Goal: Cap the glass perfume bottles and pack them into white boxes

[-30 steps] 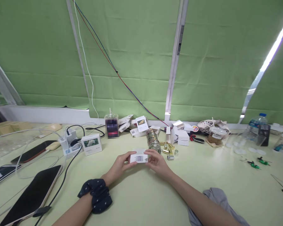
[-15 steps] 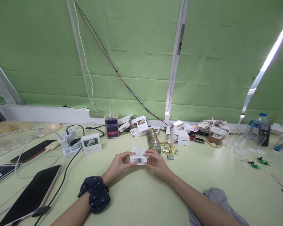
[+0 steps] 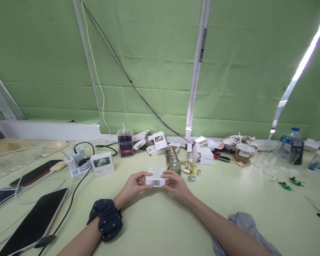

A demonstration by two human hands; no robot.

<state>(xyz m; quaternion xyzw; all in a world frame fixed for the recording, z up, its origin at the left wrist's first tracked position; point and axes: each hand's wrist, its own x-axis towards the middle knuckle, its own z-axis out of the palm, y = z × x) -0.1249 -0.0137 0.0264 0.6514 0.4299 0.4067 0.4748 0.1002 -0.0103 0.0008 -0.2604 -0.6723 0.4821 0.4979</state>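
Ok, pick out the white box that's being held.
The barcoded box, gripped between the left hand and right hand. The upright box with the green picture and the boxes at the back are in neither hand.

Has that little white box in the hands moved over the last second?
Yes, slightly: the white box has tipped, its barcode now lower in view against the silver cylinder.
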